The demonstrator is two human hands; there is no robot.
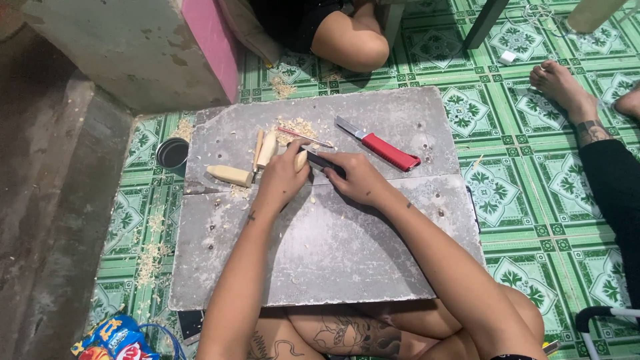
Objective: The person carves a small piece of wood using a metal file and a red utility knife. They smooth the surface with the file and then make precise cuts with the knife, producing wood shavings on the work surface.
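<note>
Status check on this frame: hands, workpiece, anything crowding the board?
Left hand grips small wooden piece. Right hand holds dark-handled knife against it. Red-handled knife and carved wooden pieces lie close by on grey board, not blocking.

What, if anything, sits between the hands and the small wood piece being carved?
Nothing visible. The left hand already grips the small wood piece, and the right hand holds a dark-handled knife against it. The red-handled knife lies apart on the board.
</note>
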